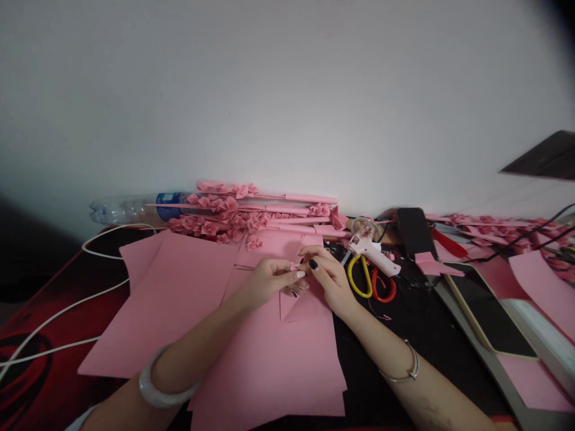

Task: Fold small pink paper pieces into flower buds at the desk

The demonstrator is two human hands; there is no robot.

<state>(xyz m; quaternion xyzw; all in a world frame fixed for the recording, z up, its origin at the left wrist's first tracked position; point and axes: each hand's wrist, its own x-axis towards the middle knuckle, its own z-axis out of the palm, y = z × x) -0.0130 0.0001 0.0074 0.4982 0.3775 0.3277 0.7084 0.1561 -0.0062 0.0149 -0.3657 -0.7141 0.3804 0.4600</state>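
Pink paper covers the middle of the bench (404, 335); several large sheets (179, 299) lie overlapped and flat, seemingly spread as a working surface and a supply within easy reach. Both hands meet just above them; the left hand (269, 280) and the right hand (330, 276) pinch a small pink paper piece (295, 266) between them, fingers closed on it from either side, raised slightly off the sheets, probably so that it can be folded or rolled in the air with both thumbs controlling it. Behind the hands, against the wall, a heap of finished paper roses on stems (242, 215) lies in a row beside a clear plastic bottle (135, 209) on its side, kept back from the working spot. Just right of the right hand lie a pink glue gun (372, 251) and scissors with yellow and red handles (371, 284), near at hand for that side; a white cable (67, 311) trails off to the left; a phone (489, 311) rests farther right.
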